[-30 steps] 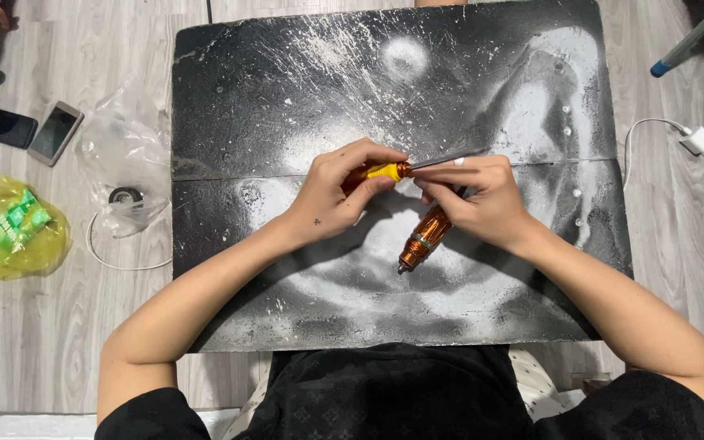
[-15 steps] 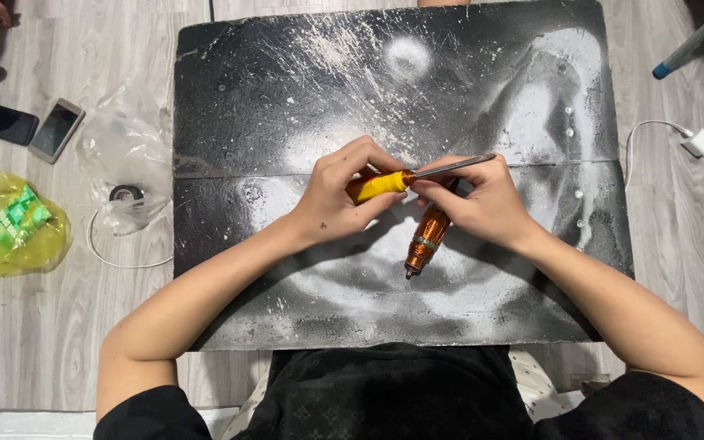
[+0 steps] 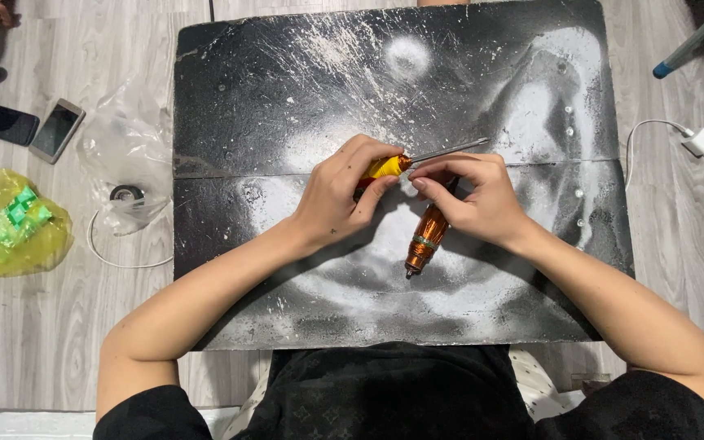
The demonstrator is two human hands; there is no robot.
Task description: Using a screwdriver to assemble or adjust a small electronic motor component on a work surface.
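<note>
Gripping screwdriver [image 3: 417,160] (left hand [image 3: 337,195])

Two dark-screened phones [image 3: 30,127] lie side by side at ten o'clock. Below them, at nine o'clock, sits a crumpled yellow plastic bag [image 3: 11,222]; a clear plastic bag [image 3: 126,155] lies just beside it. A white charger plug [image 3: 701,141] rests at two o'clock.
</note>
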